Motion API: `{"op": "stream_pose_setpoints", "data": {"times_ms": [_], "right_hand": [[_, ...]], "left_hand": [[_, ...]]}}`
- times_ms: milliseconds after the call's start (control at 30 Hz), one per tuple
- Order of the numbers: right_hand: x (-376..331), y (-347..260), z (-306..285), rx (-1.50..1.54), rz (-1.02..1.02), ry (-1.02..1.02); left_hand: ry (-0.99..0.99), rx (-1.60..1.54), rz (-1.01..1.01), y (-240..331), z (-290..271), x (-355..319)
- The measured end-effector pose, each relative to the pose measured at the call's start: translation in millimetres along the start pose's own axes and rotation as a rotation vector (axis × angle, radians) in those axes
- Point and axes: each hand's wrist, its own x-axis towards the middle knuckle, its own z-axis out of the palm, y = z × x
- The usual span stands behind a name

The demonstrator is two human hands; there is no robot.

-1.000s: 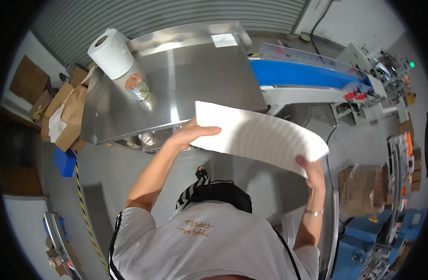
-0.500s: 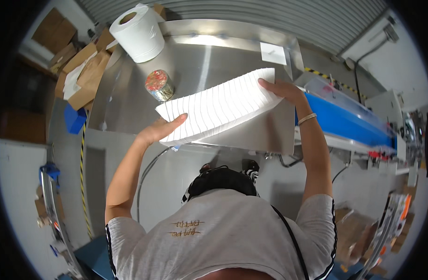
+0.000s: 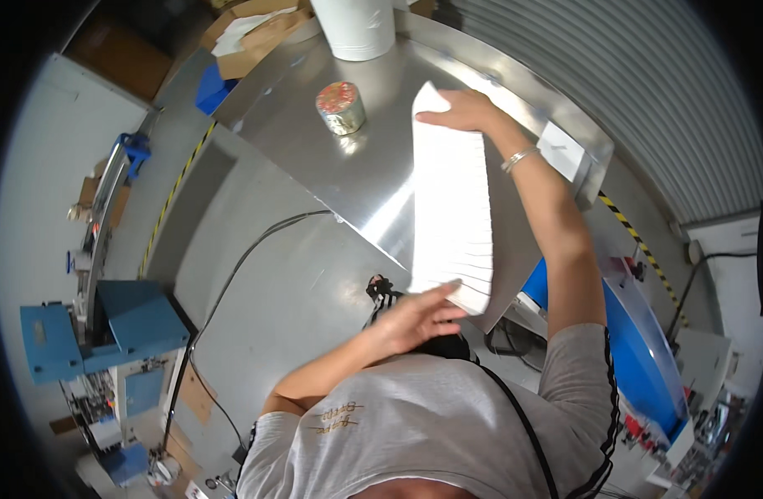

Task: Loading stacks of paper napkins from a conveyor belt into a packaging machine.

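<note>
White stack (image 3: 450,191), between left hand (image 3: 411,324), right hand (image 3: 462,111)

stack (image 3: 450,200) over table (image 3: 381,166) | cylinder (image 3: 341,110) left, roll (image 3: 358,35) behind it | conveyor (image 3: 644,358) right

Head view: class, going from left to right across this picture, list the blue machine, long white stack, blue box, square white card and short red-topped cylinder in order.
Blue machine → blue box → short red-topped cylinder → long white stack → square white card
</note>
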Motion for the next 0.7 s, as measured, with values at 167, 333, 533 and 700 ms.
{"op": "stream_pose_setpoints", "data": {"times_ms": [167, 333, 533, 700], "right_hand": [[21, -71, 23, 0.022, -0.386, -0.099], [16, -92, 47, 0.002, -0.657, 0.336], [-82, -29, 34, 0.341, -0.504, 0.449], [-233, 39, 36, 0.602, 0.078, 0.366]], "left_hand": [[-0.075, -0.292, -0.077, -47, 36, 13], [-0.034, -0.339, -0.098, -64, 35, 19], [-0.081, -0.335, -0.058, -75, 33, 40], [-0.170, -0.365, -0.030, -67, 25, 54]]}}
